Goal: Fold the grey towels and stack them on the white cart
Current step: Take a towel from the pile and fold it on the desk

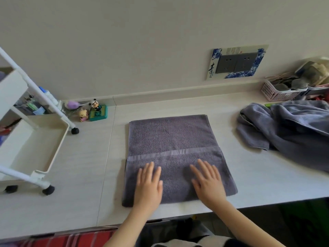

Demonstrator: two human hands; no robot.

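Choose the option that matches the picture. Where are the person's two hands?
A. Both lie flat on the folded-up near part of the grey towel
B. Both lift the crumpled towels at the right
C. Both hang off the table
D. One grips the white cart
A: the left hand and right hand lie with straight fingers on the grey towel, on its near folded flap.

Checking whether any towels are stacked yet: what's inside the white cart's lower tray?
The lower tray of the white cart shows only its bare floor, no towels. Its near-left corner is cut off by the cart's frame.
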